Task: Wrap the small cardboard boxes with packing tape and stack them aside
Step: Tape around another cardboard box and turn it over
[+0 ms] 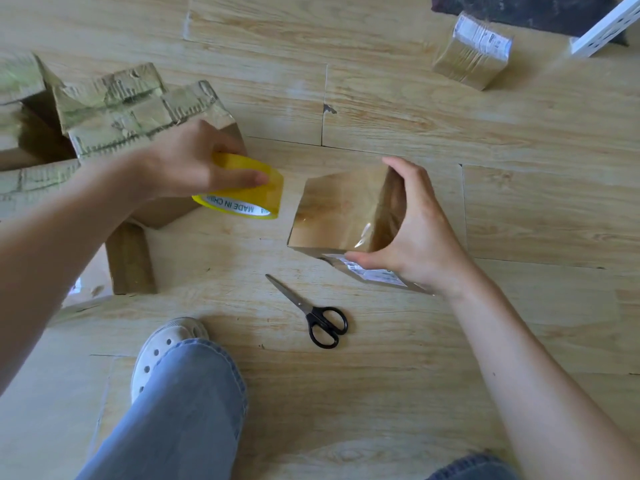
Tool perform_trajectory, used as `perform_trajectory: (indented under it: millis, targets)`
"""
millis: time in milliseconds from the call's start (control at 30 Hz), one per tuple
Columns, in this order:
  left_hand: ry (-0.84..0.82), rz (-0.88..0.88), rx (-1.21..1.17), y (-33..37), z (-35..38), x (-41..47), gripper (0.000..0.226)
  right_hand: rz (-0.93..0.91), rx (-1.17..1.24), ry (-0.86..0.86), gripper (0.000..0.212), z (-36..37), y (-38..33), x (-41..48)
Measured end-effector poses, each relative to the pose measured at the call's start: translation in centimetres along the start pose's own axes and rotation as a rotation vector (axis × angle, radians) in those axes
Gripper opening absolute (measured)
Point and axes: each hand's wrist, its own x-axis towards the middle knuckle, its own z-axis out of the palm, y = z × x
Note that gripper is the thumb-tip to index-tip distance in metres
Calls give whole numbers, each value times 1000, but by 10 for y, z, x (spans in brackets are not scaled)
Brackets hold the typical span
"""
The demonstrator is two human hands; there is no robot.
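A small cardboard box [341,211] with glossy tape over its top stands tilted on the wooden floor at the centre. My right hand [412,230] grips its right side, thumb at the near edge by a white label and fingers over the far edge. My left hand [194,161] holds a yellow roll of packing tape [247,194] just left of the box, above the floor. A second taped small box [472,51] with a white label lies at the far right.
A large open cardboard carton [114,109] with ragged flaps fills the left side. Black-handled scissors [311,311] lie on the floor [519,202] in front of the box. My leg in jeans and a white shoe [166,348] are below. A dark mat and a white rail [606,26] sit at the top right.
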Motion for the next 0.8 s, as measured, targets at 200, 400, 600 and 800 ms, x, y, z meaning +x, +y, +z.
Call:
perform_trajectory:
  millis: [200,400,600,800]
  targets:
    - [-1,32,86,-2,6,8,61,39,81,34,122,-16,14,-13]
    - [53,-68,246,-11,25,16,45,58,122,17,121,-24,23,-21]
    - [-14,-88,209,-6,40,29,45,64,152,-13,121,-33,28,-25]
    - [-63,-112,228,-5,66,41,50,76,114,-52,124,-43,29,-31]
